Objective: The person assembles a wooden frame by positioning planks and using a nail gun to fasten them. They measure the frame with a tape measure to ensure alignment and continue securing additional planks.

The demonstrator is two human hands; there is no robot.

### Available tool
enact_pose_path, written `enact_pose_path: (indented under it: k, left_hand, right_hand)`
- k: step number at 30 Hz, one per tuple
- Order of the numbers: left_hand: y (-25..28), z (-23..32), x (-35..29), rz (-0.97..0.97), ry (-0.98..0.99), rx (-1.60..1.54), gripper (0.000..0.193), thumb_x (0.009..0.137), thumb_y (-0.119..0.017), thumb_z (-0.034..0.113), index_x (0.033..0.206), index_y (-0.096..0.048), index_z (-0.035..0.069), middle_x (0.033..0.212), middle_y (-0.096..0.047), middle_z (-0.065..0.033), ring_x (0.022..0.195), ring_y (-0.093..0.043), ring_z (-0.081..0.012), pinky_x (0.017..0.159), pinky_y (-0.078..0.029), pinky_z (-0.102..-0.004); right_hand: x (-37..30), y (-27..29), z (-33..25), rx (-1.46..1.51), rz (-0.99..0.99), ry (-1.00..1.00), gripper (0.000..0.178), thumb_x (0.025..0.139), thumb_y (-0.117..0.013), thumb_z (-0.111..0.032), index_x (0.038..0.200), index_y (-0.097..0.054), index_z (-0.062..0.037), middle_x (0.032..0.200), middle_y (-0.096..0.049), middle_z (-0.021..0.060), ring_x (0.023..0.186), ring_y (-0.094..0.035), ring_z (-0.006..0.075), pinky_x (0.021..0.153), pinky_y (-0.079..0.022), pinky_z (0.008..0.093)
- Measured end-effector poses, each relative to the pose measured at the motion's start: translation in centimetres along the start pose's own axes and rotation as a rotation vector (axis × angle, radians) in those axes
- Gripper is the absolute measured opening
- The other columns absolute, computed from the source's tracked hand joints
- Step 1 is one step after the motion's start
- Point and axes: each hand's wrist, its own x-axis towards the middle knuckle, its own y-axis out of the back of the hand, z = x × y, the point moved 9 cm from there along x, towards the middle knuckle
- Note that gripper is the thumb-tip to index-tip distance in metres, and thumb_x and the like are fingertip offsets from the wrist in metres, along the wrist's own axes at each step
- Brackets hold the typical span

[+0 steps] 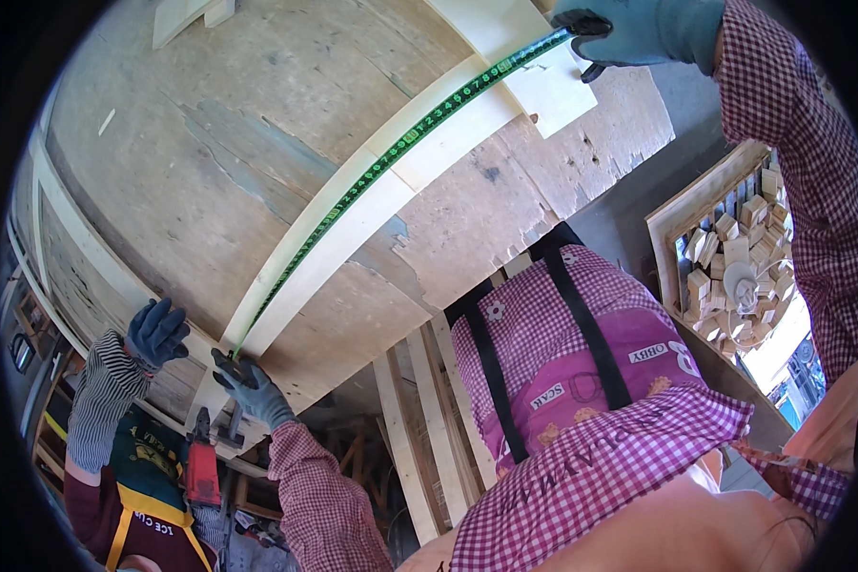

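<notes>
A green tape measure (pixel 408 138) is drawn out between my gloved hands, its blade running along a pale wooden board (pixel 439 148). My left hand (pixel 255 393), at the lower left, has its fingers closed on the blade's end by the board's near-left end. At the upper right my right hand (pixel 653 33) is wrapped round the other end of the tape; the glove hides what it covers there. Under that end, a wider pale wooden piece (pixel 558 100) crosses the board. All this lies on a worn plywood tabletop (pixel 248 114) with chipped edges.
Another person's gloved hand (pixel 157 334) rests by the table's left edge, close to my left hand. A red tool (pixel 203 469) is beside that person. To the right stands a wooden crate (pixel 705 186) of wood blocks (pixel 755 214). Long planks (pixel 419 429) lie below the tabletop.
</notes>
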Motion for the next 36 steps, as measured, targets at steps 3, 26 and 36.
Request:
enact_pose_path:
  k: [3, 26, 36]
  left_hand:
    - [0.4, 0.2, -0.3, 0.025, 0.023, -0.01, 0.056, 0.091, -0.055, 0.016, 0.143, -0.036, 0.019, 0.142, -0.04, -0.0151, 0.134, -0.032, -0.0358, 0.108, -0.029, -0.0418]
    - [-0.2, 0.5, 0.8, 0.037, -0.038, -0.02, 0.052, 0.092, -0.055, 0.021, 0.142, -0.038, 0.02, 0.141, -0.042, -0.0144, 0.133, -0.033, -0.0365, 0.109, -0.03, -0.0432]
    - [0.8, 0.1, -0.1, 0.074, -0.074, 0.035, 0.054, 0.092, -0.054, 0.021, 0.143, -0.036, 0.02, 0.141, -0.042, -0.0134, 0.133, -0.033, -0.036, 0.109, -0.03, -0.0434]
  right_hand:
    - [0.4, 0.2, -0.1, -0.006, -0.003, 0.015, 0.037, 0.077, -0.058, -0.041, 0.105, -0.066, -0.0165, 0.095, -0.067, 0.0098, 0.09, -0.064, 0.028, 0.078, -0.048, 0.0401]
    - [-0.7, 0.9, -1.3, 0.029, 0.026, 0.036, 0.035, 0.078, -0.057, -0.04, 0.101, -0.067, -0.0144, 0.094, -0.067, 0.0117, 0.089, -0.064, 0.03, 0.078, -0.048, 0.0418]
    - [0.4, 0.5, -1.1, -0.024, 0.022, 0.057, 0.035, 0.077, -0.058, -0.041, 0.1, -0.067, -0.0153, 0.093, -0.067, 0.0107, 0.088, -0.064, 0.0295, 0.077, -0.049, 0.0419]
